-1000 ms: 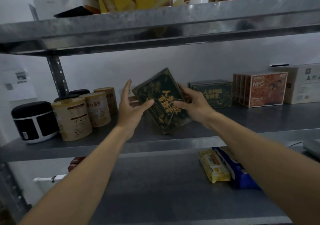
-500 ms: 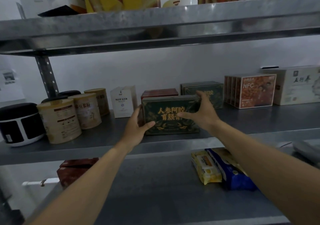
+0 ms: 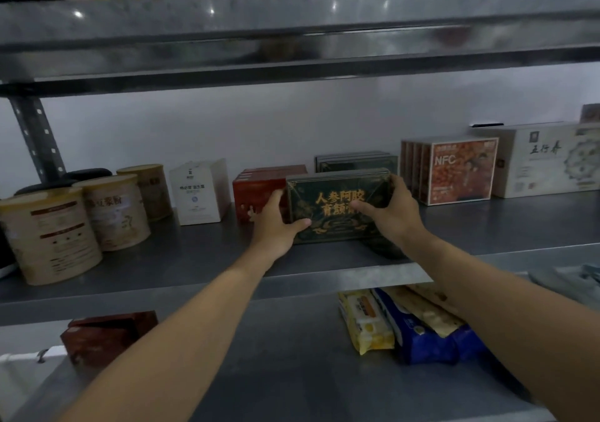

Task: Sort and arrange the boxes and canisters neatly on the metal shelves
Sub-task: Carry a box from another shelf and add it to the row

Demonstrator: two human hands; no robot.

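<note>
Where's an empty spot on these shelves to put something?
Middle shelf: bare front strip between the cans and the green box, and in front of the NFC box. Lower shelf: bare between the brown box and the packs. The back row is crowded.

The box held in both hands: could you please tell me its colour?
Dark green box with gold lettering and ornament; the head view shows it best.

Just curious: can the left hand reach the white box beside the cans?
Probably yes: the white box stands just left of the left hand, nothing before it, though that hand grips the green box.
</note>
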